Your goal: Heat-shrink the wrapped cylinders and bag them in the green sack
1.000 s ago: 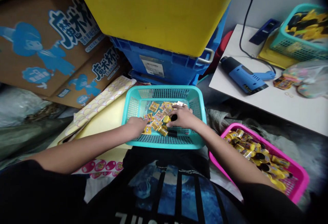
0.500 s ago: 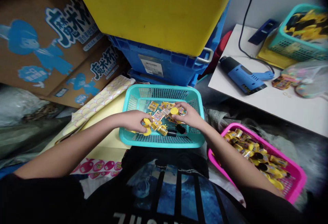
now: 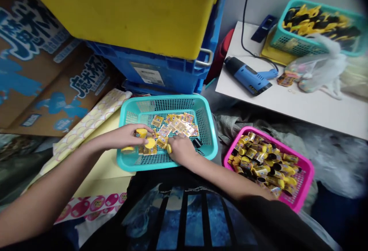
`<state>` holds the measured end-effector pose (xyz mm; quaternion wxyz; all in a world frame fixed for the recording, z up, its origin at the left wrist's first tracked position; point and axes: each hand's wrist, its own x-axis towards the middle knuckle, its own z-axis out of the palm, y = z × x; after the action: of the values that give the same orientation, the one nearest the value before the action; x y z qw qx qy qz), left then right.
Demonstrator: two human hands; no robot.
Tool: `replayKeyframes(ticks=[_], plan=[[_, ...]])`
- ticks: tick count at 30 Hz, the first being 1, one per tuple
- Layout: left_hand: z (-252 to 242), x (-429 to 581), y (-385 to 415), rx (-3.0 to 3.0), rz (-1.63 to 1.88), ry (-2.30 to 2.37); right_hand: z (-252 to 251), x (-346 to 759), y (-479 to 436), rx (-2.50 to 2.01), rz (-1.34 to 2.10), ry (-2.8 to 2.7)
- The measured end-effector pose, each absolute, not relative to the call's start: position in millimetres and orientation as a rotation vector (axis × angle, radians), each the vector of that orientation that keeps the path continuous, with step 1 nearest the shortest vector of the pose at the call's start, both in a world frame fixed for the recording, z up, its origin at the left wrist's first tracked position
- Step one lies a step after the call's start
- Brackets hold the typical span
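A turquoise basket (image 3: 212,130) sits before me with shiny printed yellow sleeves (image 3: 164,131) scattered on its floor. My left hand (image 3: 128,136) is inside its left side, fingers closed around small yellow-capped containers (image 3: 150,142); how many is unclear. Close beside it, my right hand (image 3: 181,149) reaches palm-down over the basket's middle. Its fingers are curled on a small yellow-capped container (image 3: 169,148), mostly hidden beneath them. To the right of that hand lies a small black cylindrical piece (image 3: 197,142).
At my right stands a pink basket (image 3: 309,174) full of yellow and black containers. A white table (image 3: 310,109) holds a blue heat gun (image 3: 248,75), a plastic bag (image 3: 324,71) and another turquoise basket (image 3: 278,38). Stacked crates (image 3: 149,71) and cartons (image 3: 57,109) rise ahead and left.
The view has swung to the right. My right hand has moved down and toward my left hand, turning palm-down. My left hand stays in the basket's left side with yellow-capped containers.
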<state>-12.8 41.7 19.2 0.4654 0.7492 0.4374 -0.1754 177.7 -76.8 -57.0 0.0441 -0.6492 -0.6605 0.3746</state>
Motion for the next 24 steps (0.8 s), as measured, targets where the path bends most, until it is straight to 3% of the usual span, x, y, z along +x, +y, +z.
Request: replayKeyframes(ticks=[5,9,16,20,24], plan=[[42.5,24.7,39.5,1.724,-0.243,1.203,-19.6,295.6,-96.6,-2.100,0.992,-1.787],[46.6,121.7,16.5,1.729,-0.188,0.890,-10.8,422.8,-142.1,-2.522,0.933,-1.547],[-22.3,312.3,-108.4,1.377,-0.308,0.634,-61.8,533.9,-251.8,-2.964,1.105,-1.140],[-60.9,359.9,-155.6,1.217,-0.346,0.668,-80.0,552.2,-288.9,-2.937,1.032,-1.003],[-65.6,376.4,-159.8,1.120,-0.361,0.649,-84.1,559.3,-303.1,-2.851,0.992,-0.994]])
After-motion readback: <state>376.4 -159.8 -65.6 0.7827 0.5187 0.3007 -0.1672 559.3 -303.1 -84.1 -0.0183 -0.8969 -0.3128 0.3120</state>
